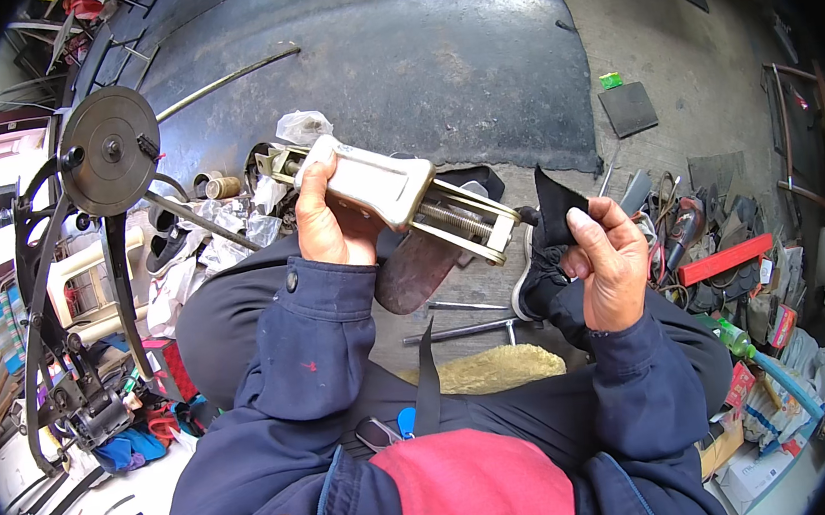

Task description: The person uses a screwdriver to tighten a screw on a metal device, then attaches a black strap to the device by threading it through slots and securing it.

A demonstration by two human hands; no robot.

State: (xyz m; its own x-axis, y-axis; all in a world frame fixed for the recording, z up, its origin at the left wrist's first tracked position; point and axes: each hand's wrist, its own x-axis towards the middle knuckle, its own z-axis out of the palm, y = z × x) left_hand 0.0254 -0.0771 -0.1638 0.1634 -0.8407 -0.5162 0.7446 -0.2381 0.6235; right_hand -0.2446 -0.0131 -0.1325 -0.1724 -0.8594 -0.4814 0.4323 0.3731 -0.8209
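Note:
My left hand (336,220) is closed around a white block-shaped device (370,184) with a pale metal frame and a coil spring on a rod at its right end. Below the device hangs a dark, rounded flat piece (416,275); whether it is joined to the device I cannot tell. My right hand (612,262) pinches a black piece of sheet material (558,204) between thumb and fingers. That piece stands upright, close to the spring end of the device. Just left of my right hand is a black shoe (541,284) with a pale sole edge.
A black hand-cranked machine (110,151) with a large wheel stands at left. Between my legs lie a metal bar tool (456,332) and a rough yellowish slab (490,370). Tools and scraps, with a red bar (725,260), crowd the right. A black mat (432,64) covers the floor ahead.

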